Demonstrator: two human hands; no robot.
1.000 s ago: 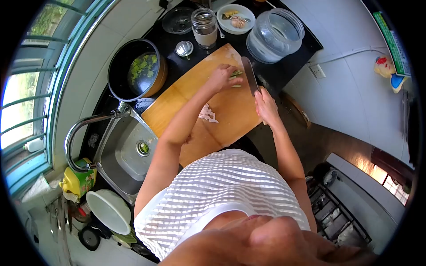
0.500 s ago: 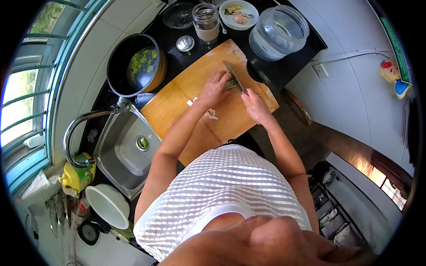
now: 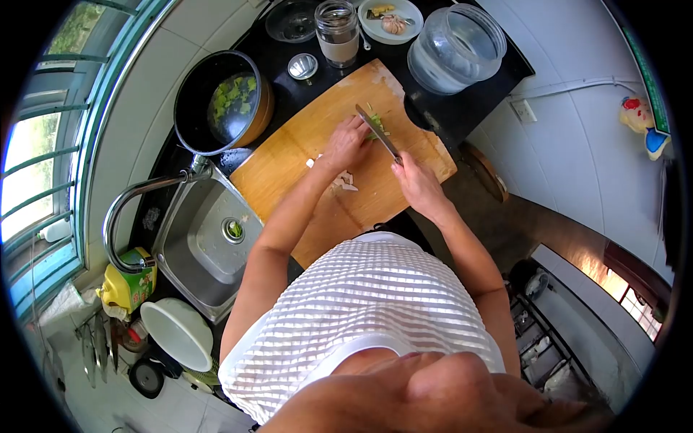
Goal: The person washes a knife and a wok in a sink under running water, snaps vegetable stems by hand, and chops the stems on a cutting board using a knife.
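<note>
My right hand [image 3: 419, 183] is closed around the handle of a kitchen knife [image 3: 378, 134]. The blade slants up and left across the wooden cutting board [image 3: 285, 173], right beside the fingers of my left hand [image 3: 347, 143]. Those fingers are curled down on green vegetable stalks, mostly hidden under the hand. Cut green pieces [image 3: 376, 124] lie on the far side of the blade. Nearer my body, white slices [image 3: 347, 182] are scattered on the board beside my left wrist.
Left of the board are a sink [image 3: 206, 242] with a curved faucet [image 3: 119, 209] and a dark pot [image 3: 182, 108] holding leafy pieces in water. Behind stand a glass jar [image 3: 338, 50], a plate [image 3: 370, 27] with garlic, and a big clear jar [image 3: 440, 61]. A metal lid [image 3: 302, 66] lies nearby.
The knife blade has shifted left, closer to my left fingers, and its tip has moved left too. More cut green pieces show to the right of the blade.
</note>
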